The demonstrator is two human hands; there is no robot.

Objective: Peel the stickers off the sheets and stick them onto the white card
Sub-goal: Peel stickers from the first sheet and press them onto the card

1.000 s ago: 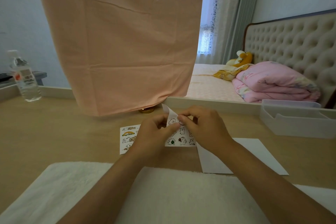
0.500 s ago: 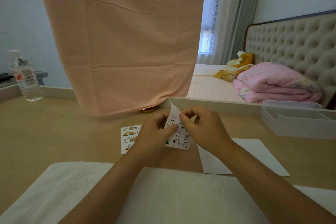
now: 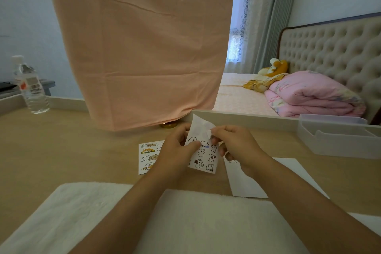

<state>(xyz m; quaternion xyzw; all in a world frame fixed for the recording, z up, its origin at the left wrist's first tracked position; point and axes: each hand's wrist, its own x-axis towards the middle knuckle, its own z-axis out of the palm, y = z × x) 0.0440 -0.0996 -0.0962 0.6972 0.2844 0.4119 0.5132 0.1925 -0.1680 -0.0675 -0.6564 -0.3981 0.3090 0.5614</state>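
My left hand (image 3: 177, 150) holds a sticker sheet (image 3: 203, 156) of small outlined animals, lifted off the desk with its top edge bent back. My right hand (image 3: 235, 144) pinches a small white sticker (image 3: 208, 133) at the sheet's upper right, between thumb and forefinger. A second sticker sheet (image 3: 148, 155) with orange and brown animals lies flat on the desk, partly under my left hand. The white card (image 3: 247, 181) lies to the right under my right wrist, with one small sticker near its top left corner.
A white fluffy towel (image 3: 92, 212) covers the near desk edge. A water bottle (image 3: 31, 86) stands far left. A pink cloth (image 3: 144, 47) hangs over the desk's back. A white plastic tray (image 3: 338, 140) sits at the right. Behind is a bed.
The held sheet has been raised and tilted more upright. My right hand has pulled a sticker's edge away from the sheet's top right.
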